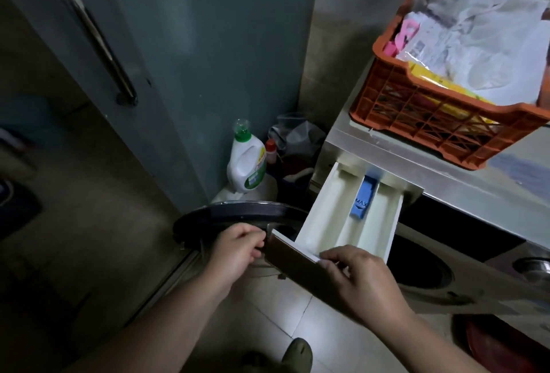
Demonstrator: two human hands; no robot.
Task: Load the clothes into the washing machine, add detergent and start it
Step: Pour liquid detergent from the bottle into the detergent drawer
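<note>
- The detergent drawer (348, 211) of the washing machine (464, 194) stood pulled far out, its white compartments open to view and a blue insert (361, 201) marked MAX in the middle channel.
- Our right hand (361, 280) gripped the drawer's front panel, fingers (333, 262) curled over its top edge and clamped on it.
- Our left hand (238, 249) was at the panel's left end, fingers curled and pinching at the corner; we could not tell how firmly they held.
- The round machine door (238, 213) hung open to the left, just below and behind the left hand; the dark drum opening (416, 265) showed under the drawer.
- A white detergent bottle (245, 161) with a green cap stood upright on the floor in the corner, left of the machine and well apart from both hands.
- An orange basket (431, 116) holding plastic bags sat on top of the machine.
- A grey door with a long handle (89, 30) filled the left side.
</note>
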